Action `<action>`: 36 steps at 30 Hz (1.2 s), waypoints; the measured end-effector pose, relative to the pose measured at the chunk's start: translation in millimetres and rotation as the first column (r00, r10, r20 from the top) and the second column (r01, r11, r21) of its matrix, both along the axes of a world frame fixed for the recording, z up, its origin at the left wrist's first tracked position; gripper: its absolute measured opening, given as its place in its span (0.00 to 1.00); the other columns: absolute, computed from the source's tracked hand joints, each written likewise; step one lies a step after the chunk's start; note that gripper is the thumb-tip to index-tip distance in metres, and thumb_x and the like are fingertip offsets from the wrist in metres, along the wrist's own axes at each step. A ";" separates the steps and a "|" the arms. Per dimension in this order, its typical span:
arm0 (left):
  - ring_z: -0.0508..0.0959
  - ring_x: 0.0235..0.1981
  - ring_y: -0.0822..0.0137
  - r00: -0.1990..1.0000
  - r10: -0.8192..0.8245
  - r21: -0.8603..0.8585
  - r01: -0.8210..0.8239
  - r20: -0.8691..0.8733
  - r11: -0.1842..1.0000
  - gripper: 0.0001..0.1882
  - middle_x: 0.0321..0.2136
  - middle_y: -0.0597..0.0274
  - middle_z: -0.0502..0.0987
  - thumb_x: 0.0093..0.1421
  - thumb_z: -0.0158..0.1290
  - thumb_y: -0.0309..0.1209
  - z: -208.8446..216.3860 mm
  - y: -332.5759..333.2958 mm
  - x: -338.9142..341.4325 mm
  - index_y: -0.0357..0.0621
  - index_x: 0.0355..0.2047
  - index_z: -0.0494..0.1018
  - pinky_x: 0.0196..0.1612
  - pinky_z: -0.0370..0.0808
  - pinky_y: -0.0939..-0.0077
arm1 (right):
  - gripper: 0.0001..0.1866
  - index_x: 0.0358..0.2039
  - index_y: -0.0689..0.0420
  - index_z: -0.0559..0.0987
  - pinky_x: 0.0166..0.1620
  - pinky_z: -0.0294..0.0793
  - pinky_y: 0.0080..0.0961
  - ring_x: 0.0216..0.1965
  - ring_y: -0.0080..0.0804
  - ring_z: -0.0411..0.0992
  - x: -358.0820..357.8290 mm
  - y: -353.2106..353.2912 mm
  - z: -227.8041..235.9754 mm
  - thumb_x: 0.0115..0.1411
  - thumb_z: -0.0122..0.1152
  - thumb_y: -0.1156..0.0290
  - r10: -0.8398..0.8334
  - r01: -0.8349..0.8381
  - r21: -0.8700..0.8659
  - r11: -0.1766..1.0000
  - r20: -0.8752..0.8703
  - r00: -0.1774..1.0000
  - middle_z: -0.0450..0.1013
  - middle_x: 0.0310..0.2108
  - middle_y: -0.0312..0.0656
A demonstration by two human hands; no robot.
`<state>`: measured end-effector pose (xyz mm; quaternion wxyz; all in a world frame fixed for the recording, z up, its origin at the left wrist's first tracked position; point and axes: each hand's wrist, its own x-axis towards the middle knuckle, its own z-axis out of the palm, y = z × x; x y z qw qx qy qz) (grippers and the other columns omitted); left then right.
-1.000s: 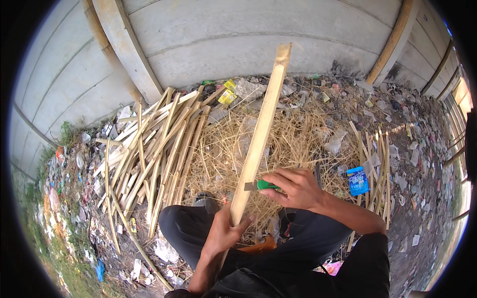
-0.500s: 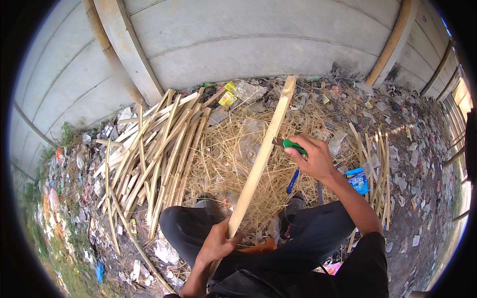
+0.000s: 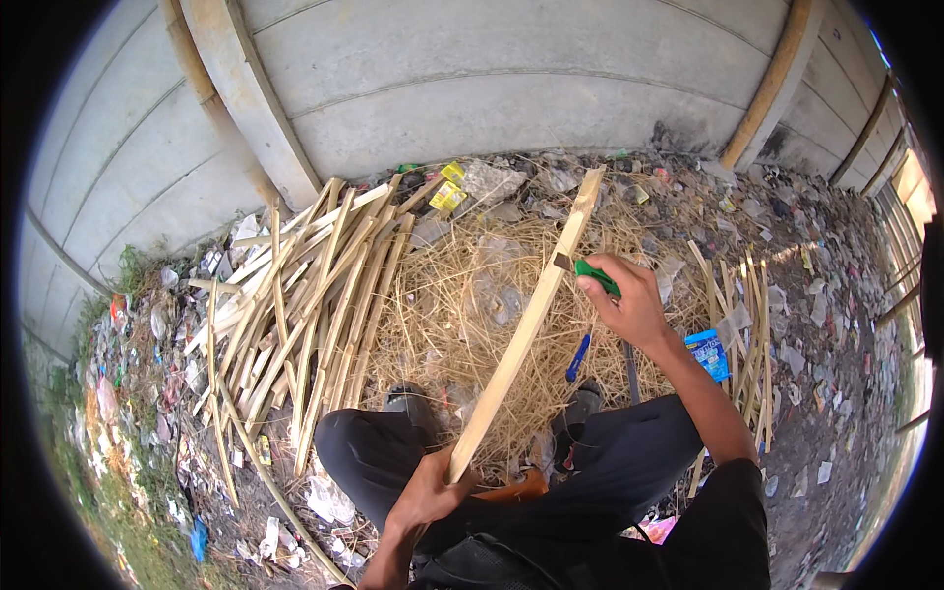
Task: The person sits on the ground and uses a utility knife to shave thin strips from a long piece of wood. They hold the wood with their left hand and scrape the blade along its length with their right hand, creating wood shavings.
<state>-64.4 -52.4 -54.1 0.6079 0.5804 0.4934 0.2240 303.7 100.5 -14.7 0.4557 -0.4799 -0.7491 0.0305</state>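
Note:
A long, pale bamboo strip [image 3: 526, 329] slants away from my lap over a heap of shavings. My left hand [image 3: 430, 489] is closed around its near end by my thigh. My right hand [image 3: 632, 301] grips a green-handled knife [image 3: 596, 278]. Its short, dark blade lies against the strip's upper part, near the far end. On the shavings below my right hand lies a blue-handled tool [image 3: 578, 358], perhaps another cutter. A dark, narrow blade-like piece [image 3: 631, 372] rests beside it.
A big pile of bamboo strips [image 3: 315, 305] lies to the left, and a smaller bundle [image 3: 752, 339] to the right. Curly shavings [image 3: 433, 315] cover the ground before my crossed legs. A blue packet [image 3: 707, 355] and litter surround me. A concrete wall [image 3: 511, 79] stands behind.
The knife has moved away from me along the strip toward its far end. The strip's far end has swung slightly right and nearer. My left hand keeps its hold.

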 end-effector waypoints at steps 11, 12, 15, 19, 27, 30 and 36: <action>0.69 0.29 0.78 0.999 -0.051 -0.071 0.051 0.014 0.996 0.09 0.25 0.74 0.69 0.64 0.64 0.26 -8.9 2.2 -4.8 0.42 0.34 0.73 0.33 0.67 0.74 | 0.18 0.49 0.59 0.86 0.33 0.80 0.35 0.32 0.41 0.84 39.5 17.8 7.4 0.74 0.67 0.55 -0.165 0.169 -0.054 0.984 0.067 0.984 0.87 0.39 0.46; 0.68 0.29 0.78 0.998 -0.058 -0.079 0.058 0.000 0.995 0.09 0.25 0.74 0.69 0.64 0.64 0.26 -13.0 1.6 -6.0 0.42 0.33 0.73 0.33 0.67 0.74 | 0.18 0.49 0.59 0.86 0.33 0.79 0.35 0.32 0.41 0.84 39.2 17.1 8.3 0.74 0.67 0.56 -0.156 0.159 -0.052 0.986 0.052 0.986 0.87 0.39 0.46; 0.68 0.29 0.78 0.999 -0.033 -0.097 0.036 0.034 0.995 0.10 0.24 0.74 0.69 0.64 0.65 0.26 -11.2 1.7 -1.4 0.43 0.32 0.72 0.33 0.67 0.74 | 0.18 0.49 0.60 0.86 0.34 0.78 0.34 0.32 0.37 0.83 41.4 18.0 5.0 0.75 0.66 0.55 -0.181 0.184 -0.016 0.983 0.102 0.978 0.86 0.38 0.46; 0.69 0.29 0.77 0.988 -0.154 -0.142 0.151 -0.009 0.978 0.10 0.25 0.73 0.71 0.63 0.66 0.26 -29.6 -6.8 -18.9 0.42 0.32 0.73 0.33 0.67 0.74 | 0.20 0.49 0.60 0.86 0.36 0.75 0.34 0.29 0.30 0.77 83.5 38.5 10.2 0.77 0.63 0.54 -0.445 0.430 -0.140 0.892 -0.108 0.889 0.83 0.33 0.43; 0.72 0.33 0.75 0.998 -0.019 -0.111 0.013 -0.054 0.994 0.10 0.29 0.70 0.75 0.66 0.67 0.28 -7.5 -5.0 -22.0 0.38 0.42 0.78 0.38 0.71 0.73 | 0.21 0.49 0.60 0.84 0.35 0.68 0.34 0.26 0.26 0.66 88.4 19.0 -13.8 0.80 0.56 0.54 -0.407 0.388 -0.306 0.870 0.001 0.914 0.75 0.25 0.39; 0.76 0.33 0.71 0.996 0.057 0.072 -0.052 -0.069 0.996 0.18 0.29 0.58 0.79 0.65 0.64 0.29 -13.7 3.8 -17.0 0.32 0.51 0.78 0.39 0.76 0.67 | 0.21 0.47 0.61 0.83 0.32 0.64 0.33 0.25 0.24 0.61 66.7 9.5 7.5 0.80 0.55 0.53 -0.318 0.268 -0.351 0.897 -0.093 0.943 0.68 0.23 0.35; 0.75 0.36 0.75 0.992 0.115 0.092 -0.111 -0.046 0.990 0.23 0.32 0.66 0.79 0.67 0.68 0.31 19.0 32.0 11.7 0.31 0.58 0.77 0.41 0.74 0.73 | 0.16 0.52 0.57 0.80 0.34 0.78 0.33 0.27 0.29 0.79 -26.9 -48.4 45.0 0.77 0.63 0.57 0.068 -0.075 -0.231 0.970 -0.039 0.997 0.80 0.30 0.41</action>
